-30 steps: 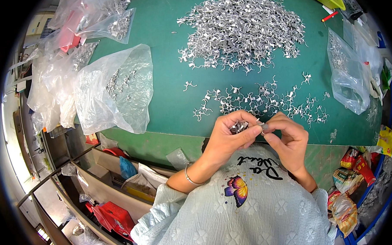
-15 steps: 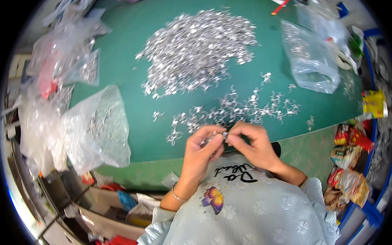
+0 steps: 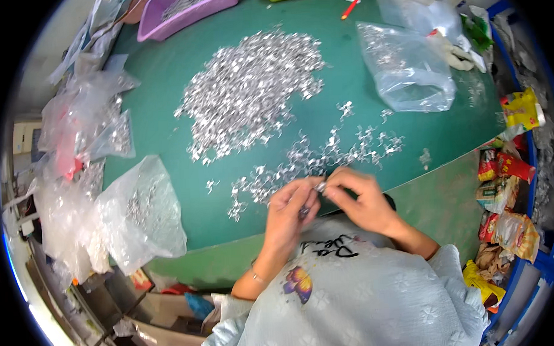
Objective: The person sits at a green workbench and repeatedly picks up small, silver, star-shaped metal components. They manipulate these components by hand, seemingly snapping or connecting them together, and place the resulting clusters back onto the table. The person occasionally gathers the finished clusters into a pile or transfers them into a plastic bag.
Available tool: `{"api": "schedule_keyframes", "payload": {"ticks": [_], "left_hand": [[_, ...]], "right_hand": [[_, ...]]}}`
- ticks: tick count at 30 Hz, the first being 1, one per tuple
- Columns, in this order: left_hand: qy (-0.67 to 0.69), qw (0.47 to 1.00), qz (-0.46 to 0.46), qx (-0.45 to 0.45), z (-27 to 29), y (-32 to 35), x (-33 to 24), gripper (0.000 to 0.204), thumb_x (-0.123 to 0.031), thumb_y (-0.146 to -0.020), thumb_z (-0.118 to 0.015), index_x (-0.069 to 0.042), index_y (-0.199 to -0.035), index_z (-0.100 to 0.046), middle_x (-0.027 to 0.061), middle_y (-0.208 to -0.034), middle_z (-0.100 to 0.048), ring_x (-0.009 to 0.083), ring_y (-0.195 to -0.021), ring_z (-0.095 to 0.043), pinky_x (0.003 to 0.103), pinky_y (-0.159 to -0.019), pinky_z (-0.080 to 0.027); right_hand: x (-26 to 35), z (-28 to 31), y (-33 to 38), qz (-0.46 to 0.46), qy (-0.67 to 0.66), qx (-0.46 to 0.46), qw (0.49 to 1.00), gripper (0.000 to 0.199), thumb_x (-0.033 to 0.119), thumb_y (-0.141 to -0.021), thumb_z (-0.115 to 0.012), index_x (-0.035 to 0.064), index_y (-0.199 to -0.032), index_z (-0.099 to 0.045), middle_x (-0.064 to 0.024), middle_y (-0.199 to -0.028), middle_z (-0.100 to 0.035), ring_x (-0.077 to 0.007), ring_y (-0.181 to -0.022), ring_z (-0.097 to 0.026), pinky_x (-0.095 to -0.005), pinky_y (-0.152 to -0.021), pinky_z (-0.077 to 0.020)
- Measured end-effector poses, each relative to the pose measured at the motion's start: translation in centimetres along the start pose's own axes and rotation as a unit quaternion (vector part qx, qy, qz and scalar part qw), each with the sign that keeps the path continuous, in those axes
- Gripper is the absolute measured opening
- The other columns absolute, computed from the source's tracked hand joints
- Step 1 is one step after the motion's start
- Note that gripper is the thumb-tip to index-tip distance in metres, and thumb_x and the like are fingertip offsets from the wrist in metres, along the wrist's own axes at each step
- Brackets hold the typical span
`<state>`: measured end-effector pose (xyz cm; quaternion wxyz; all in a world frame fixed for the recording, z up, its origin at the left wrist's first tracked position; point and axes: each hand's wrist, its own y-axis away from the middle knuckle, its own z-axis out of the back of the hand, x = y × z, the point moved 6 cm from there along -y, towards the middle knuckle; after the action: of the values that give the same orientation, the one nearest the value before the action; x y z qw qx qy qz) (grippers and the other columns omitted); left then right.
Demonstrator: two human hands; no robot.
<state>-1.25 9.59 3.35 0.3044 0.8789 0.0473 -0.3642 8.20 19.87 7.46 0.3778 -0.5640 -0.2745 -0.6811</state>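
Silver metal shows between my fingertips: a small piece (image 3: 319, 187), pinched by the thumb and finger of my left hand (image 3: 287, 208) and met by those of my right hand (image 3: 358, 197). My left fingers also curl around a few more pieces (image 3: 304, 213), half hidden in the palm; blur keeps me from telling how many. Both hands are near the edge of the green table (image 3: 346, 67), just beside a loose scatter of clips (image 3: 307, 158). Farther back lies a big heap (image 3: 253, 91) of them. A clear bag (image 3: 147, 214) sits to my left, another bag (image 3: 411, 71) to my right, and a purple basket (image 3: 189, 20) stands beyond the heap.
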Motion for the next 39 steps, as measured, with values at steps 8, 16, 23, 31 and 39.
{"api": "schedule_keyframes", "payload": {"ticks": [8,16,23,31,39], "left_hand": [[0.155,0.986,0.032,0.049,-2.7,-1.0,0.3,0.042,-0.032,-0.101,-0.045,0.005,-0.118,-0.059,0.0048,-0.084,-0.057,0.0128,-0.070,-0.053,0.025,-0.057,-0.040],[0.271,0.958,0.095,0.017,-2.6,-1.8,2.7,0.040,-0.031,-0.100,-0.045,0.004,-0.115,-0.060,0.0154,-0.115,-0.062,0.0241,-0.107,-0.058,0.042,-0.096,-0.046],[0.330,0.939,0.067,0.065,-3.1,-2.3,2.6,0.037,-0.025,-0.101,-0.041,0.004,-0.118,-0.057,0.0194,-0.124,-0.058,0.0277,-0.118,-0.055,0.043,-0.101,-0.044],[0.020,0.975,-0.223,0.011,-5.8,-2.6,1.8,0.039,-0.024,-0.101,-0.038,0.006,-0.121,-0.053,0.0173,-0.128,-0.056,0.0253,-0.122,-0.050,0.039,-0.108,-0.034],[-0.255,0.827,-0.500,-0.026,-7.8,-1.3,1.0,0.029,0.004,-0.092,-0.035,0.006,-0.118,-0.050,0.0239,-0.124,-0.055,0.0335,-0.120,-0.052,0.044,-0.110,-0.030]], "right_hand": [[2.1,2.1,1.0,0.181,0.231,-0.125,0.948,0.011,-0.001,-0.073,-0.073,-0.0001,-0.082,-0.066,-0.0080,-0.080,-0.062,-0.0233,-0.071,-0.057,-0.0341,-0.066,-0.0420],[1.8,2.4,1.3,0.218,0.300,-0.108,0.922,0.022,0.005,-0.066,-0.076,0.0034,-0.086,-0.070,-0.0057,-0.083,-0.061,-0.0240,-0.074,-0.057,-0.0360,-0.069,-0.0408],[-0.2,4.0,1.2,0.085,0.100,-0.091,0.987,0.023,0.000,-0.069,-0.075,0.0042,-0.091,-0.072,-0.0097,-0.094,-0.062,-0.0233,-0.083,-0.058,-0.0350,-0.078,-0.0449],[-5.0,-0.4,0.5,-0.167,-0.519,-0.161,0.823,0.049,0.035,-0.105,-0.027,-0.0008,-0.135,-0.041,-0.0144,-0.131,-0.050,-0.0263,-0.122,-0.047,-0.0394,-0.107,-0.0354],[-5.8,-2.2,0.4,-0.228,-0.700,-0.105,0.669,0.036,0.027,-0.101,-0.036,0.0021,-0.118,-0.054,-0.0116,-0.123,-0.057,-0.0243,-0.121,-0.051,-0.0360,-0.106,-0.0395]]}}
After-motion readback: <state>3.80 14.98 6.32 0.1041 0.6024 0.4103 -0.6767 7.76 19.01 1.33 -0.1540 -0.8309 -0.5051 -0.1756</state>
